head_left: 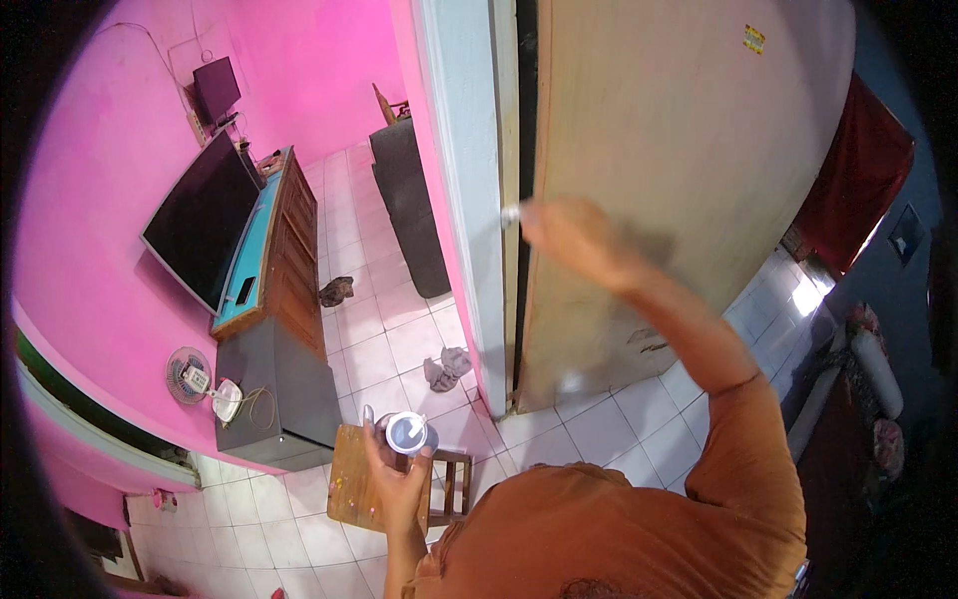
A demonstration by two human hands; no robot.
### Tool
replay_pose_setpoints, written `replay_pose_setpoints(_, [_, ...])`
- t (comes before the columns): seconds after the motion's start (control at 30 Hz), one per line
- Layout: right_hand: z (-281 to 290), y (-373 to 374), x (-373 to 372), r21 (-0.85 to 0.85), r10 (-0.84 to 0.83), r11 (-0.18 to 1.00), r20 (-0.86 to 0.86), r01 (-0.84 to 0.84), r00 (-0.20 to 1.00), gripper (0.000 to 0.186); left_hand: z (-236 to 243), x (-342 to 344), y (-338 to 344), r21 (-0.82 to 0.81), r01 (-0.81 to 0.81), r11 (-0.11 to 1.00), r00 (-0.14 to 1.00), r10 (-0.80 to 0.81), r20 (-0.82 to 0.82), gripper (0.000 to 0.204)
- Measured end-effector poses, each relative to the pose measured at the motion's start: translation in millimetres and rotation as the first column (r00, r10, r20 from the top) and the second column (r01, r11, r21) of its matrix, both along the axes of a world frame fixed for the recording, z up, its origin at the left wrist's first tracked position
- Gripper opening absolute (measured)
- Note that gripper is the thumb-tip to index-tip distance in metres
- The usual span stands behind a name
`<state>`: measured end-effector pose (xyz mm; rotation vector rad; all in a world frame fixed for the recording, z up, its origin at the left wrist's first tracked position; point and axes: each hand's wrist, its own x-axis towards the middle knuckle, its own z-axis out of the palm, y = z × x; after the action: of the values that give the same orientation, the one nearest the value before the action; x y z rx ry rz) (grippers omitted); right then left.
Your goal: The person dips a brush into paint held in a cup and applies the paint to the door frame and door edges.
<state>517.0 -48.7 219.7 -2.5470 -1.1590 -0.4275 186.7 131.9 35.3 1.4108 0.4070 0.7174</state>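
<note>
My left hand point(397, 477) grips a small white cup point(407, 433) from below and the side. Greyish-white liquid, probably paint, fills it, and a white streak or stick shows at its far side. Raised at the door frame, my right hand point(569, 238) is closed on a short, white-tipped tool, apparently a paintbrush point(511, 215); motion blurs it and my fingers hide most of it. The tip is at the edge of the white door frame point(469, 200), beside the gap to the pale wooden door point(679, 180).
Beneath the cup stands a wooden stool point(354, 489). Crumpled grey cloth point(447, 369) and a dark cloth point(337, 291) lie on the tiled floor. A television point(205, 220) stands on a wooden cabinet point(289, 250) at left, near a small fan point(188, 375). A dark sofa point(411, 210) is beyond the doorway.
</note>
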Motion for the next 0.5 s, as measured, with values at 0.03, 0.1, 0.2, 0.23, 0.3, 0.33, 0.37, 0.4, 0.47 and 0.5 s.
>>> replay_pose_setpoints(0.03, [21.2, 5.7, 7.3, 0.065, 0.006, 0.998, 0.022, -0.007, 1.000, 0.026, 0.1, -1.1, -1.6, -0.002, -0.005, 1.000, 1.000, 0.005, 0.002, 0.099])
replay_pose_setpoints(0.1, [69.9, 10.1, 9.8, 0.225, 0.034, 0.972, 0.139, -0.065, 0.990, 0.028, 1.0, -4.7, -4.7, 0.020, -0.032, 0.999, 0.999, 0.032, -0.015, 0.099])
replay_pose_setpoints(0.2, [134.2, 3.6, -25.2, 0.345, -0.081, 0.939, 0.260, -0.014, 0.962, 0.030, -0.7, -5.1, -6.4, 0.026, -0.032, 0.999, 0.999, 0.031, 0.020, 0.099])
replay_pose_setpoints(0.23, [132.5, 6.7, -23.0, 0.346, -0.081, 0.938, 0.254, -0.012, 0.964, 0.030, 1.3, -5.2, -8.4, 0.027, -0.032, 0.999, 0.999, 0.032, 0.013, 0.099])
replay_pose_setpoints(0.3, [126.2, 11.8, -14.1, 0.528, -0.140, 0.839, 0.443, -0.132, 0.885, 0.031, 6.6, -5.2, -12.2, 0.014, -0.029, 0.999, 0.998, 0.028, 0.057, 0.094])
replay_pose_setpoints(0.33, [109.9, 16.5, -6.9, 0.527, -0.140, 0.840, 0.439, -0.128, 0.888, 0.031, 5.4, -4.9, -11.5, 0.012, -0.028, 1.000, 0.998, 0.027, 0.052, 0.094])
replay_pose_setpoints(0.37, [81.2, 23.7, 3.5, 0.452, -0.200, 0.892, 0.400, -0.003, 0.894, 0.035, 3.7, -4.7, -10.6, 0.019, -0.034, 0.999, 0.998, 0.033, 0.057, 0.094])
replay_pose_setpoints(0.4, [52.2, 28.1, 11.9, 0.364, -0.267, 0.923, 0.369, 0.126, 0.890, 0.042, 1.6, -3.7, -10.1, 0.024, -0.035, 0.999, 0.997, 0.034, 0.064, 0.094])
replay_pose_setpoints(0.47, [-9.5, 23.7, 6.1, 0.324, -0.186, 0.945, 0.451, 0.034, 0.873, 0.041, -4.7, -9.3, -7.3, 0.021, -0.058, 0.998, 0.997, 0.056, 0.055, 0.094])
replay_pose_setpoints(0.5, [-39.9, 20.2, 2.7, 0.295, -0.171, 0.954, 0.412, 0.046, 0.895, 0.041, -6.6, -10.3, -6.0, 0.027, -0.075, 0.997, 0.996, 0.074, 0.050, 0.095])
